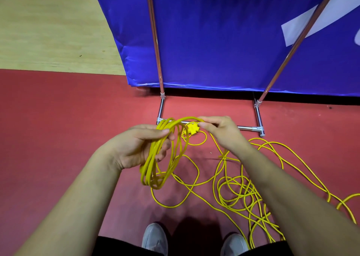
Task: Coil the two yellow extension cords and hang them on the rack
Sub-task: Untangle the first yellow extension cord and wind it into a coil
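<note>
Several loops of thin yellow extension cord (153,170) are gripped in the left hand (134,148), while the right hand (220,133) pinches the next turn. Much loose yellow cord (237,193) lies tangled on the red floor (58,119). Nothing hangs on the chrome tube rack (247,127) as far as it shows.

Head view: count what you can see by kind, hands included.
Hands: 2 (left hand, right hand)
Shoes: 2 (left shoe, right shoe)
Coiled cord: 1
Loose cord tangle: 1
Plug: 1
Rack: 1
Banner: 1
Total: 9
</note>
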